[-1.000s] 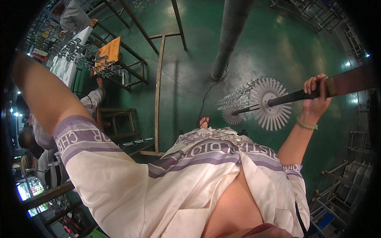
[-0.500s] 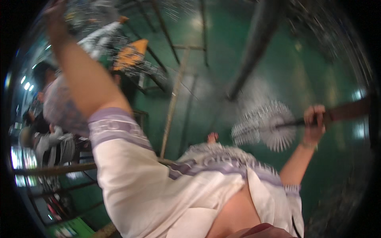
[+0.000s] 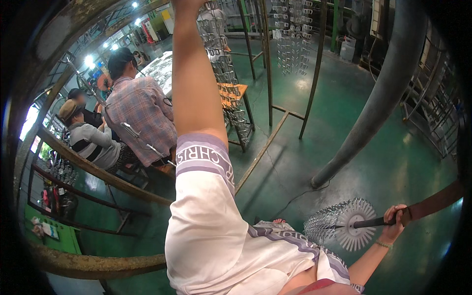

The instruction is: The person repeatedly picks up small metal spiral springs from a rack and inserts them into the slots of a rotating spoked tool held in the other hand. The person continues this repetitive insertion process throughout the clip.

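Observation:
My right hand [image 3: 395, 221] is closed around the dark rod [image 3: 369, 222] of a round rack, low on the right. A pale disc [image 3: 355, 225] with spokes all round sits on that rod, and rows of small metal pieces [image 3: 319, 221] stretch behind it. My left hand [image 3: 188, 6] reaches up past the upper edge; its fingers are cut off from sight. Close beside the left forearm hangs a strand of metal clips [image 3: 221, 54]; whether the hand touches it I cannot tell.
A thick grey pipe [image 3: 376, 103] slants down to the green floor. Metal frames [image 3: 287, 110] stand ahead, with more hanging clips [image 3: 293, 39]. At the left, a person in a plaid shirt [image 3: 140, 113] and another in a grey sweater [image 3: 96, 142] sit beyond a rusty rail [image 3: 103, 169].
The whole view has swung and sharpened. My raised left arm now stands farther right and more upright in the picture. My right hand keeps its hold on the rod, lower in the picture.

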The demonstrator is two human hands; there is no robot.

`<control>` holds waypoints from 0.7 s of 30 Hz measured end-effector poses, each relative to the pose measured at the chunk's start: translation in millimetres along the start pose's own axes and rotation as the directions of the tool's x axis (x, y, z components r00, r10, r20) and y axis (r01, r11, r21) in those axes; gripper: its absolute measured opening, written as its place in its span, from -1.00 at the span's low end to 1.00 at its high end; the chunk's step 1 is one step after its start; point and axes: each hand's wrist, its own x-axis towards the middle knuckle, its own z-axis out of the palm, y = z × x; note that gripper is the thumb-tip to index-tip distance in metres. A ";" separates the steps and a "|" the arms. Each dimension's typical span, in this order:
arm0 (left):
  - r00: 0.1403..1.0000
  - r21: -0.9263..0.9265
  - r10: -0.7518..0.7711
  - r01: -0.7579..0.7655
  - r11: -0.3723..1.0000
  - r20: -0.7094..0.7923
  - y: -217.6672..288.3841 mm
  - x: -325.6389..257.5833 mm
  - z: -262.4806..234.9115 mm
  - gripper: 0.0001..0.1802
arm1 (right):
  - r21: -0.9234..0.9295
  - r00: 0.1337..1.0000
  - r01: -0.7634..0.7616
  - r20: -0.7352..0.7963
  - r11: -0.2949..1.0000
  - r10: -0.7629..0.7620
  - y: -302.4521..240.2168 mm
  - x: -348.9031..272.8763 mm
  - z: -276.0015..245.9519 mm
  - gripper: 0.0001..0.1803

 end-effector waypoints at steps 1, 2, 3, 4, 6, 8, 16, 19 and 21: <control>1.000 0.003 0.002 -0.002 1.000 0.001 0.3 1.6 -0.1 -0.86 | -0.014 1.000 0.001 0.008 1.000 -0.001 0.9 0.2 -2.0 -0.77; 1.000 0.005 0.001 -0.001 1.000 0.005 1.2 2.7 -0.8 -0.86 | -0.029 1.000 0.002 0.016 1.000 -0.002 1.7 0.2 -3.5 -0.77; 1.000 0.008 0.003 -0.003 1.000 0.005 1.4 4.5 -0.6 -0.85 | -0.015 1.000 -0.007 0.009 1.000 0.007 2.0 0.1 -2.9 -0.77; 1.000 0.014 0.000 0.000 1.000 0.009 1.4 6.5 0.0 -0.85 | -0.001 1.000 -0.015 0.003 1.000 0.015 2.3 0.0 -1.7 -0.76; 1.000 0.021 0.000 -0.001 1.000 0.013 1.0 10.3 -0.4 -0.83 | 0.020 1.000 -0.028 0.009 0.999 0.028 3.1 0.8 -0.7 -0.75; 1.000 0.029 0.003 -0.004 1.000 0.015 0.0 13.1 -0.1 -0.82 | 0.034 0.999 -0.037 0.035 0.999 0.036 5.3 2.1 -0.8 -0.75; 1.000 0.065 -0.011 0.010 0.998 0.022 -4.7 18.7 4.6 -0.77 | 0.067 0.996 -0.078 0.048 0.995 0.075 12.1 2.1 -0.5 -0.73; 0.999 0.085 -0.015 0.013 0.996 0.029 -7.0 19.8 5.0 -0.75 | 0.086 0.994 -0.099 0.059 0.991 0.094 13.4 0.9 -4.5 -0.73; 0.999 0.101 -0.013 0.009 0.995 0.033 -8.6 20.0 9.9 -0.74 | 0.088 0.992 -0.119 0.049 0.989 0.115 14.5 -0.6 -7.2 -0.72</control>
